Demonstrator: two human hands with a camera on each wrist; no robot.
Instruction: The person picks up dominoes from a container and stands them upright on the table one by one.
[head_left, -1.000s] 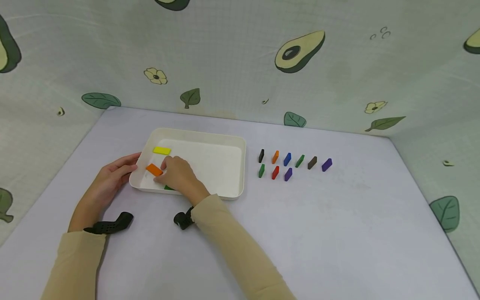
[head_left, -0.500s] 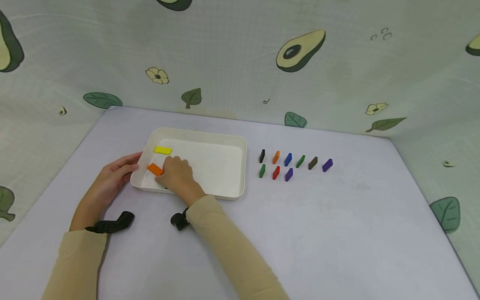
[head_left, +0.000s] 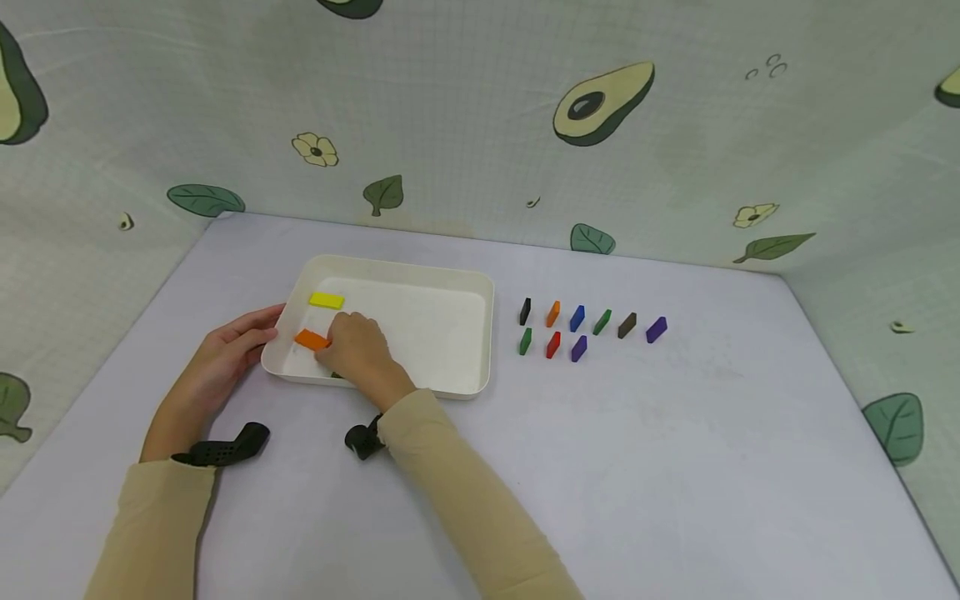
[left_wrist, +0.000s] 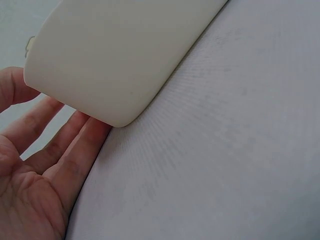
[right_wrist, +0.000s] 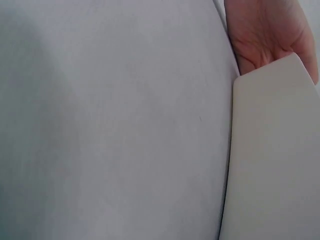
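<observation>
A white tray (head_left: 420,333) sits on the table with a few coloured blocks at its left end. My left hand (head_left: 228,350) touches the tray's left end; in the left wrist view its fingers (left_wrist: 75,155) lie extended against the outer wall, thumb near the rim. My right hand (head_left: 360,350) reaches over the tray's near wall, fingers pointing down beside an orange block (head_left: 311,339). Its fingertips are hidden, and I cannot tell whether they hold a block. A sliver of a green block (head_left: 337,375) shows under this hand. Farther back lies a yellow block (head_left: 327,301).
Right of the tray, several small blocks stand in two rows, among them a black block (head_left: 525,312), a red block (head_left: 553,345) and a purple block (head_left: 656,330). A patterned cloth (head_left: 465,125) rises behind the white table (head_left: 675,467).
The right hand has shifted slightly within the tray's left end, covering more of the green block than a second ago. The left hand stays at the tray; the standing blocks are unchanged.
</observation>
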